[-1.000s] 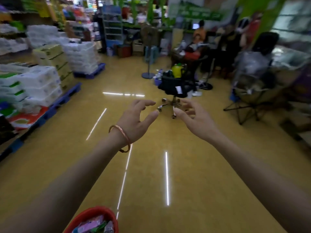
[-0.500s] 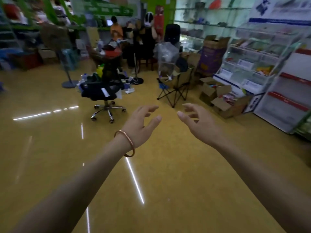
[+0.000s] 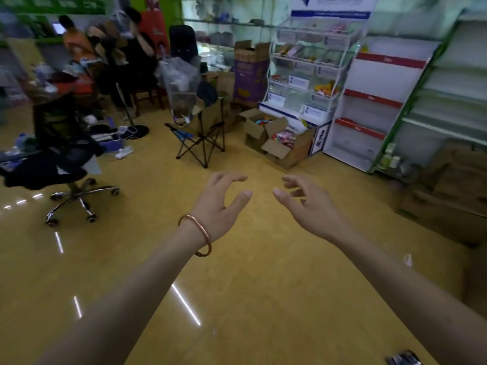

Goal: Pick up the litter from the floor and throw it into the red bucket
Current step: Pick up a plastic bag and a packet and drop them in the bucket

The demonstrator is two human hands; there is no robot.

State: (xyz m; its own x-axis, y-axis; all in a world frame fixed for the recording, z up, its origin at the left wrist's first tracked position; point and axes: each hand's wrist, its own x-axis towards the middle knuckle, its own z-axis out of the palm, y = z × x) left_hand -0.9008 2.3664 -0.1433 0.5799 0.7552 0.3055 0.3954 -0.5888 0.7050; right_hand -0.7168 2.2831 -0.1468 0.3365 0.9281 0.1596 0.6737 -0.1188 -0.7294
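Left: office chair [image 3: 71,164]; centre: folding chair [image 3: 203,133]; boxes [image 3: 276,143] right of it, before rack [image 3: 311,69]; litter [image 3: 403,360] near right.

A dark, shiny wrapper [image 3: 403,359] at the bottom right is cut by the lower edge, so its full shape cannot be told. A small pale scrap [image 3: 408,260] on the floor [image 3: 263,285] beside the right forearm [image 3: 395,285] is too small and blurred to identify. That forearm and the left forearm [image 3: 131,299] both run out of the lower edge. The people [image 3: 126,56] at the back are smeared by blur. The dark heap on the office chair [image 3: 66,164] is clipped by the left edge. Labels on the display rack [image 3: 311,75] are unreadable, and the cardboard boxes [image 3: 453,196] at the right are dim and soft.
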